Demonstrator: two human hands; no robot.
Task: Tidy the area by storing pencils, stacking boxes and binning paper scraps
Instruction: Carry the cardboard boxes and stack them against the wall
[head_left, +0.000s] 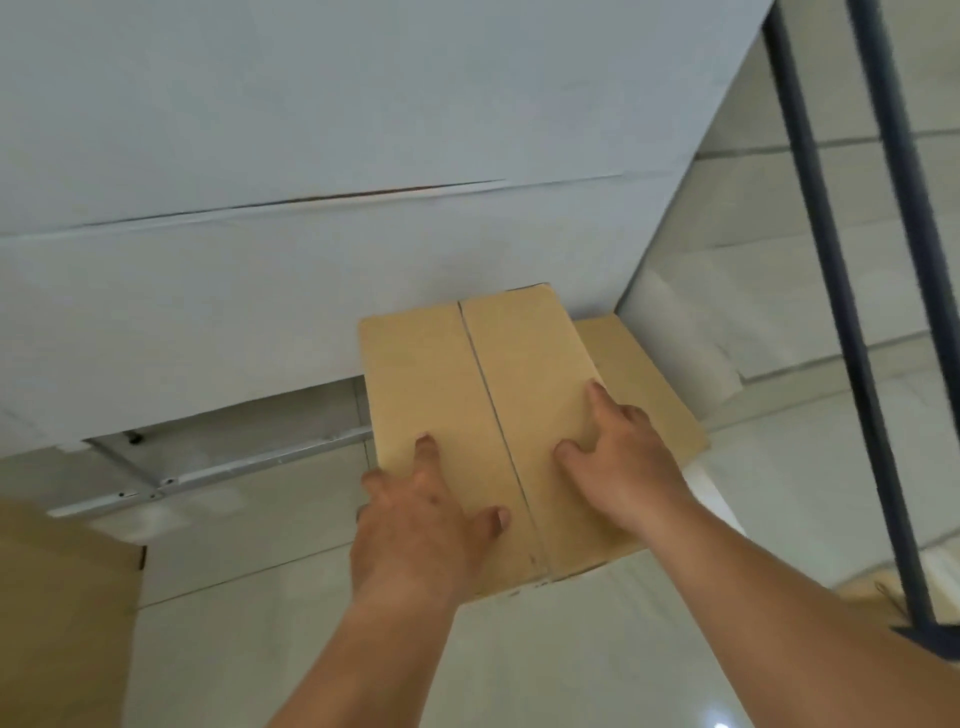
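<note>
On the pale tiled floor (571, 675), the left hand (415, 530) and right hand (618, 457) press spread, released fingers (427, 447) flat on a closed brown cardboard box (483, 395) stacked over another brown box (644, 395); pencils and scraps are unseen.

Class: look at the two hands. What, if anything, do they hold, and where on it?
Both hands, left and right, lie flat, fingers spread, on the top face of the cardboard box, either side of its seam; neither grips it.

Tiled floor (597, 649) (glossy): stacked boxes (467, 395).
</note>
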